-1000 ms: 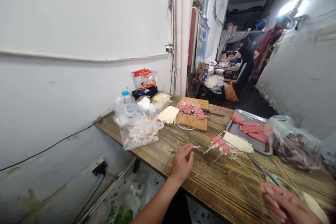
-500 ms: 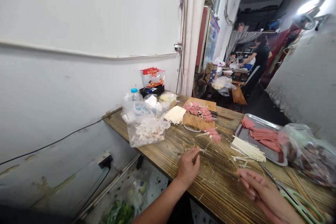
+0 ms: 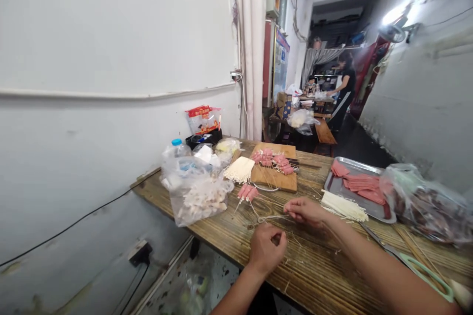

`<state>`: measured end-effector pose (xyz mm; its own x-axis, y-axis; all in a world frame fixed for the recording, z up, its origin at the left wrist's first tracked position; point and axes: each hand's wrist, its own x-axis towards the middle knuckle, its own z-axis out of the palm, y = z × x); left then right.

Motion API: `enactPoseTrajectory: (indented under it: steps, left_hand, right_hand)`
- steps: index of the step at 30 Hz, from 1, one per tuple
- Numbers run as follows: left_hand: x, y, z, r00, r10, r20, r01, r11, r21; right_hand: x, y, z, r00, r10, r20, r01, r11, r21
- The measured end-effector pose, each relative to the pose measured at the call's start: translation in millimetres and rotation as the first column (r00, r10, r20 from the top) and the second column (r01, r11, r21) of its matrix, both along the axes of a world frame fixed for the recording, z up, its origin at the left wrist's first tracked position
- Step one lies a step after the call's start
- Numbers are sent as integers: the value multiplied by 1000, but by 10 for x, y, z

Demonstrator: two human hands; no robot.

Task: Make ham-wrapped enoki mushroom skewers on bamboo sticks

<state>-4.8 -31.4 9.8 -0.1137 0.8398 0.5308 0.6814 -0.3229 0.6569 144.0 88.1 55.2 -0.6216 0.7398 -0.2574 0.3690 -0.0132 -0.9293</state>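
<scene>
My right hand (image 3: pixel 303 209) is pinched on the end of a thin wooden skewer, above the middle of the table. At the skewer's far end, pink meat slices rolled around enoki mushrooms (image 3: pixel 247 192) sit side by side. Closer to me, my left hand (image 3: pixel 268 247) rests low over the table with curled fingers; what they hold, if anything, is hidden. Just beyond its knuckles lie loose enoki strands (image 3: pixel 272 217). More finished skewers (image 3: pixel 273 158) are stacked on a wooden board (image 3: pixel 275 179). Right of my hands lies a bundle of enoki (image 3: pixel 344 206).
Pink meat slices lie on a metal tray (image 3: pixel 334 184), beside a plastic bag with dark contents (image 3: pixel 424 206). Scissors with green handles (image 3: pixel 424 273) are at the right. On the left stand a bag of mushrooms (image 3: pixel 201 202) and an enoki fan (image 3: pixel 239 170). People are in the back room.
My right hand has swung left across the table, carrying the skewer and its meat rolls left. The left hand has lowered slightly, its fingers more curled. The view has turned somewhat right.
</scene>
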Motion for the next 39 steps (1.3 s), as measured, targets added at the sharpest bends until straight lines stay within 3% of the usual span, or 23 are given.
enactPoseTrajectory:
  steps: [6, 12, 20, 26, 31, 33, 35, 39]
  left_hand:
    - [-6, 0, -4, 999, -40, 2, 40, 999, -11]
    - [-15, 10, -5, 998, -53, -18, 53, 998, -29]
    - [-29, 8, -34, 997, -68, -20, 68, 997, -38]
    - [-41, 23, -50, 995, -83, -53, 82, 996, -37]
    - [-45, 23, -53, 995, -87, -56, 83, 994, -73]
    - [-47, 30, -57, 994, -81, -68, 76, 994, -79]
    - [-53, 42, -65, 994, -79, -71, 72, 993, -90]
    - [-71, 63, -89, 995, -91, -41, 86, 989, -124]
  right_hand:
    - [-110, 267, -117, 976, -55, 211, 6, 974, 226]
    - [37, 114, -51, 911, -223, 348, -29, 804, 593]
    - [683, -501, 12, 891, -293, 348, -126, 577, 807]
    - [1206, -1169, -166, 917, -373, 142, 73, 507, 859]
    - [1496, -1738, -503, 831, -553, -69, 266, 285, 921]
    - [1572, -1887, -598, 796, -592, -127, 316, 227, 921]
    - [1619, -1976, -647, 765, -623, -163, 369, 217, 904]
    - [1637, -2026, -659, 744, -645, -174, 449, 289, 846]
